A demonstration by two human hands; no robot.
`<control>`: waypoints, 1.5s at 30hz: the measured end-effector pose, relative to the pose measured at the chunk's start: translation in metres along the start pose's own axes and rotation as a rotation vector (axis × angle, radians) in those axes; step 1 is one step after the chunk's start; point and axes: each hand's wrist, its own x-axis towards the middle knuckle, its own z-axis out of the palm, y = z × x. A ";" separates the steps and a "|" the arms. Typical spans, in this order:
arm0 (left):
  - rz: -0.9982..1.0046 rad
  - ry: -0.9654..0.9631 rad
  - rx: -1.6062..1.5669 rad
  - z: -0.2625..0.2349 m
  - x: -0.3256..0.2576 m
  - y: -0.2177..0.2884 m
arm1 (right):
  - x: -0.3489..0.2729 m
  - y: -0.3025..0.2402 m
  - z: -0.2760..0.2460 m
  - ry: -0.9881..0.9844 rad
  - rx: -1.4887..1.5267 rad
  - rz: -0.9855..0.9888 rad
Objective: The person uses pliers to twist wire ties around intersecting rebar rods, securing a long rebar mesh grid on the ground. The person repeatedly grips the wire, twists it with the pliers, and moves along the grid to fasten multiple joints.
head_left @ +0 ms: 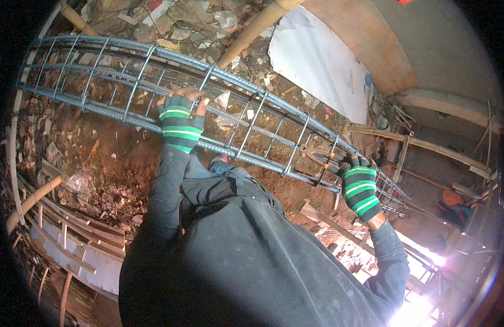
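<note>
A long rebar cage (246,151) of ribbed steel bars and square stirrups runs across in front of me, from far left to lower right. My left hand (180,121), in a green, black and white striped fingerless glove, is closed over the cage's bars near a stirrup. My right hand (362,188), gloved the same way, is closed on the handles of a pair of pincers (321,158). The pincers' jaws point left, close to a lengthwise bar and a stirrup. My right fingers partly hide the handles, and I cannot tell whether the jaws grip anything.
Bamboo poles (257,32) stand beyond the cage, and another pole (420,143) lies at the right. A pale sheet (317,60) leans over rubble-strewn ground (137,185). Wooden strips and panels (80,248) are at lower left. Strong light glares at lower right.
</note>
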 end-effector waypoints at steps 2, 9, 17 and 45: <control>-0.001 -0.009 -0.013 -0.001 0.001 0.001 | 0.003 -0.001 -0.002 -0.050 -0.012 0.001; 0.012 0.006 0.000 -0.005 0.004 0.003 | 0.018 -0.004 -0.020 -0.116 -0.029 -0.024; -0.020 0.007 -0.023 -0.005 0.004 0.002 | 0.032 0.007 -0.031 -0.124 0.199 -0.111; 0.019 0.011 -0.034 -0.005 0.005 0.003 | 0.010 0.014 -0.006 -0.176 0.406 -0.174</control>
